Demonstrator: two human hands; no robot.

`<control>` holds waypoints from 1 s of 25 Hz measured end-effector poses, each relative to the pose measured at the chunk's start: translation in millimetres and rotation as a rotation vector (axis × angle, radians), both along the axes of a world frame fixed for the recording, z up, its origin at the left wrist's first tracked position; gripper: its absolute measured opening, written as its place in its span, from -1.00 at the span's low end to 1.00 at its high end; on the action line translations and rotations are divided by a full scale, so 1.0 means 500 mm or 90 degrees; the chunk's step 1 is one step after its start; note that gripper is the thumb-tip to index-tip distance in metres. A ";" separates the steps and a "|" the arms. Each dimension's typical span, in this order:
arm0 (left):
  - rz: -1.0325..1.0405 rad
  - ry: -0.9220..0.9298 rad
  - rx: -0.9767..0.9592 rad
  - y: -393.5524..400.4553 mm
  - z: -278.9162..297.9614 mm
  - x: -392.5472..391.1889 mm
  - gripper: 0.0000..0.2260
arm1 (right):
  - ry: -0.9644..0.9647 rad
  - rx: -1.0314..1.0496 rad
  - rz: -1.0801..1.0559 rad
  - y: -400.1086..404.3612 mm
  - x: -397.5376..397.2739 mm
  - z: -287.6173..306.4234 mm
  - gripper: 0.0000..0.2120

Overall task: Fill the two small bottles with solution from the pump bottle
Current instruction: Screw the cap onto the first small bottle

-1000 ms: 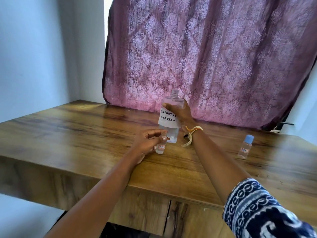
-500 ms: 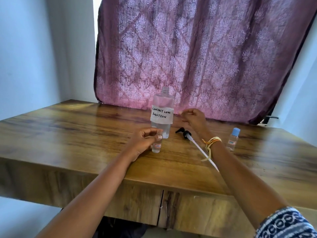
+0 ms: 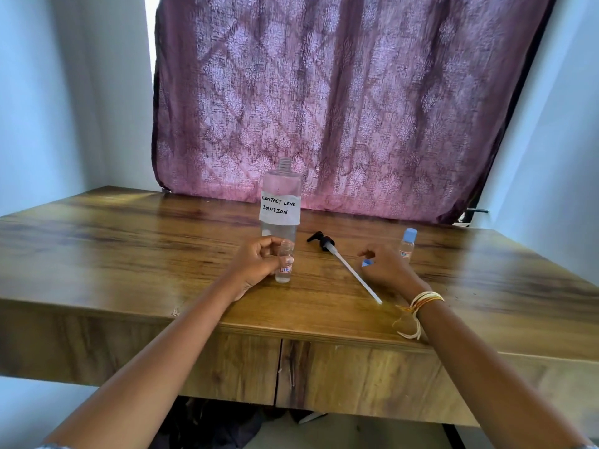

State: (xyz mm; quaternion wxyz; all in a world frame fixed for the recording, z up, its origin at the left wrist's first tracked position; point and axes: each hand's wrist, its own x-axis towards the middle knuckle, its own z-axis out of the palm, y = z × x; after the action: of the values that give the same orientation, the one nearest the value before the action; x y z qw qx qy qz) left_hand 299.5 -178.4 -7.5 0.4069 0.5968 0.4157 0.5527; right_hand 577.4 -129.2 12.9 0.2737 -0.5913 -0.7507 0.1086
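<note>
A second ago your right hand (image 3: 387,270) was holding the big pump bottle (image 3: 280,202). Now it has let go and come down to the surface (image 3: 129,254), next to a little blue cap (image 3: 367,262). Its fingers are curled, and I cannot tell if they are pinching the cap or only touching it. Your left hand (image 3: 256,262) has not moved: it still grips the open small bottle (image 3: 284,262), standing just in front of the big one. The pump top (image 3: 340,257) is off and lies on the surface between your hands, so the big bottle's neck is open. That looks ready for pouring. The other small bottle (image 3: 406,244) stands past your right hand with its blue cap still on, so it has yet to be filled. The big label says "CONTACT LENS SOLUTION". The small labels look like "78", but they are too tiny to be sure.
</note>
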 end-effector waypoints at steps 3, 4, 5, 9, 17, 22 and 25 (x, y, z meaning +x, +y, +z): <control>-0.007 0.009 0.001 0.001 -0.004 -0.001 -0.71 | -0.042 0.010 -0.004 -0.008 0.004 -0.003 -0.72; -0.008 0.007 -0.002 0.001 -0.005 -0.002 -0.72 | -0.045 0.011 -0.006 -0.010 0.004 -0.002 -0.73; -0.009 0.003 -0.006 0.001 -0.005 -0.003 -0.73 | -0.041 0.013 -0.010 -0.013 0.003 0.000 -0.73; -0.017 -0.040 -0.022 -0.002 -0.003 -0.002 -0.77 | 0.063 0.092 -0.045 -0.029 -0.021 0.015 -0.75; -0.041 -0.086 -0.053 -0.007 0.003 -0.003 -0.74 | 0.288 0.044 0.208 -0.073 -0.161 0.065 -0.73; -0.057 -0.081 -0.043 -0.004 0.000 -0.009 -0.76 | 0.215 0.010 0.242 -0.078 -0.218 0.084 -0.74; -0.053 -0.072 -0.048 -0.003 -0.002 -0.013 -0.65 | 0.136 0.080 0.258 -0.081 -0.229 0.108 -0.68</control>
State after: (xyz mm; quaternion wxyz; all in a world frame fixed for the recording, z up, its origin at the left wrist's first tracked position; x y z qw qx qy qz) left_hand 293.0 -179.8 -8.4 0.4745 0.5654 0.3875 0.5522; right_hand 463.2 -169.6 66.9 0.3604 -0.3954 -0.8262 0.1766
